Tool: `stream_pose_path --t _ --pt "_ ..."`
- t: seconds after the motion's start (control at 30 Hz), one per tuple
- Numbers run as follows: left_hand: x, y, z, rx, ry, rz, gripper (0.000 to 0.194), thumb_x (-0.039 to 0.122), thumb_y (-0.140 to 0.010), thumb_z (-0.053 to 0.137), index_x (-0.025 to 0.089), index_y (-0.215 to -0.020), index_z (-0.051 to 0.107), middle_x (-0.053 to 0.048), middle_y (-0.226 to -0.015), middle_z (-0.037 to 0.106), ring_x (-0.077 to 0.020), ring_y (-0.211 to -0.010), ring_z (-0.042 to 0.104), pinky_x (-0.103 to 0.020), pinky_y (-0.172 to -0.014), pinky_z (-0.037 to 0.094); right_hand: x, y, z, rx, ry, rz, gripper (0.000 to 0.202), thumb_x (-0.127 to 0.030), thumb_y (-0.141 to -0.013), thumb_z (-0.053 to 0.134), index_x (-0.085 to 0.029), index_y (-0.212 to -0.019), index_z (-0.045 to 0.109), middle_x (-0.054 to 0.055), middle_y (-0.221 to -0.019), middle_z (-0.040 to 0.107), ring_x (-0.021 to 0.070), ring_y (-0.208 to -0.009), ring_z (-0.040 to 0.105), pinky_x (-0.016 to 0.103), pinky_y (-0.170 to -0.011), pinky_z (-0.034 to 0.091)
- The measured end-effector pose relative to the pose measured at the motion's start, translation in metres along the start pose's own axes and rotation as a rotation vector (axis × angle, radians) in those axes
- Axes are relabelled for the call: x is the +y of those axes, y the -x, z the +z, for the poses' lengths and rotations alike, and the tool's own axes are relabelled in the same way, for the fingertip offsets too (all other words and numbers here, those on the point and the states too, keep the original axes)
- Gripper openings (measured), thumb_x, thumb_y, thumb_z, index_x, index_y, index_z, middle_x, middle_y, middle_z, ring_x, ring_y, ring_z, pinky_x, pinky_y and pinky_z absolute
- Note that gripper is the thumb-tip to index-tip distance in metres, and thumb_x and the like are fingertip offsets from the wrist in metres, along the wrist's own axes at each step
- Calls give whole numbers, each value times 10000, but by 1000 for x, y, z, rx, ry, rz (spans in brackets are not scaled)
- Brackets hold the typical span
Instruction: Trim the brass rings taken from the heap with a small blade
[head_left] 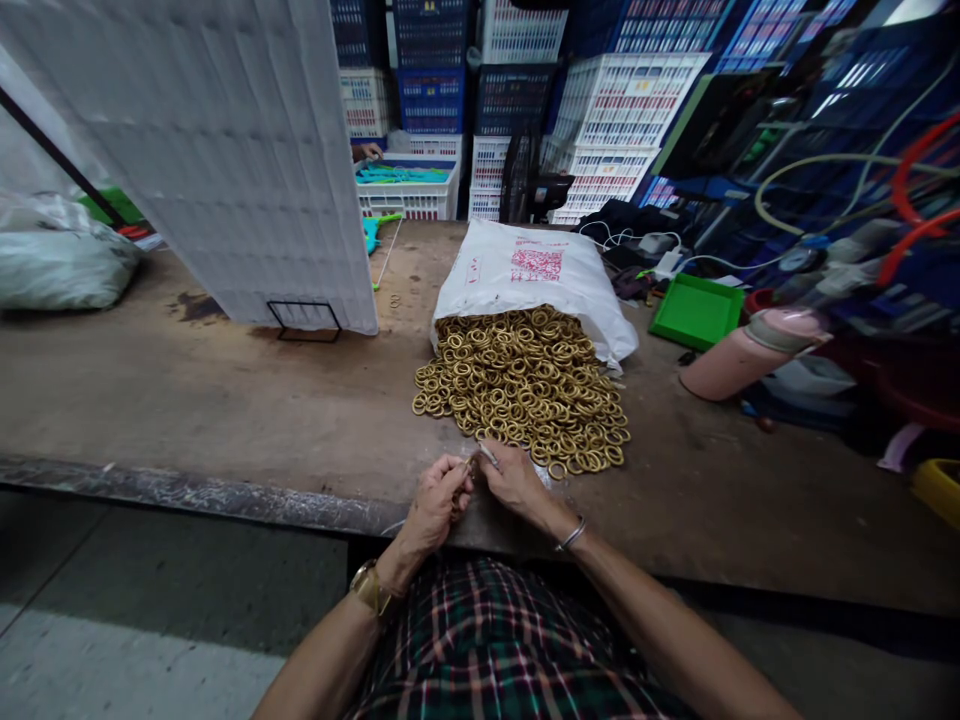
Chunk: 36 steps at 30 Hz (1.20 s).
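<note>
At the table's front edge my left hand is closed, pinching a gold-coloured metal ring. More rings seem to sit in its curled fingers, though they are mostly hidden. My right hand is closed around a slim pale tool whose kind I cannot make out; its tip is close to the pinched ring. Just beyond both hands lies a large pile of gold-coloured rings. The pile spills from the mouth of a white woven sack with red print.
A tall white panel stands at the left on a black wire stand. To the right are a green tray and a pink bottle. Stacked crates fill the back, where another person's hand shows.
</note>
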<state>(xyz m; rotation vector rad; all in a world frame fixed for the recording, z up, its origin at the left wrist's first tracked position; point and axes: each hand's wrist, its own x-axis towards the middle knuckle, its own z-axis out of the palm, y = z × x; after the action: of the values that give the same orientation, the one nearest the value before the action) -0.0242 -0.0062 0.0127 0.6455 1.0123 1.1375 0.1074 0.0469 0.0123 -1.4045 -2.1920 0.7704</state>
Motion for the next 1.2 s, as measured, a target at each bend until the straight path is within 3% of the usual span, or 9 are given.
stream_pose_path --t 0.2,0.53,0.77,0.93,1.07,1.2 --pt "-2 -2 -2 46 -58 24 371 519 -686 593 175 -664 454 85 -431 393 -18 -321 261 -170 -353 145 -1 9 3 -113 227 -113 222 -93 -691 411 -182 -806 578 39 -746 613 140 -655 514 230 -601 296" --pt "-2 -1 -1 87 -144 60 335 496 -701 576 179 -678 469 78 -443 420 -30 -340 278 -180 -378 182 1 9 6 -139 261 -126 220 -95 -687 414 -179 -811 575 41 -746 619 138 -651 512 236 -590 279" --pt "-3 0 -8 34 -275 169 329 476 -742 558 173 -645 474 64 -458 414 -49 -398 337 -184 -420 243 -5 5 0 -263 297 -99 219 -106 -722 412 -183 -849 574 45 -711 629 150 -626 536 242 -550 267" --pt "-1 2 -13 -3 -242 133 324 478 -774 521 177 -671 457 76 -436 393 -43 -372 289 -182 -398 206 -11 2 2 -248 395 -56 202 -105 -724 432 -164 -864 565 75 -741 643 167 -656 567 255 -554 261" --pt "7 12 -6 -68 -209 128 313 459 -782 529 170 -684 458 72 -468 411 -37 -387 320 -171 -402 223 -5 -5 0 -215 441 45 192 -123 -773 409 -147 -908 544 84 -732 632 161 -628 556 253 -542 257" --pt "14 15 0 -128 3 72 295 429 -758 578 161 -723 459 50 -596 475 -22 -414 375 -160 -394 217 3 -14 -3 -122 229 123 149 -160 -787 394 -159 -810 542 42 -672 584 129 -590 496 233 -542 281"
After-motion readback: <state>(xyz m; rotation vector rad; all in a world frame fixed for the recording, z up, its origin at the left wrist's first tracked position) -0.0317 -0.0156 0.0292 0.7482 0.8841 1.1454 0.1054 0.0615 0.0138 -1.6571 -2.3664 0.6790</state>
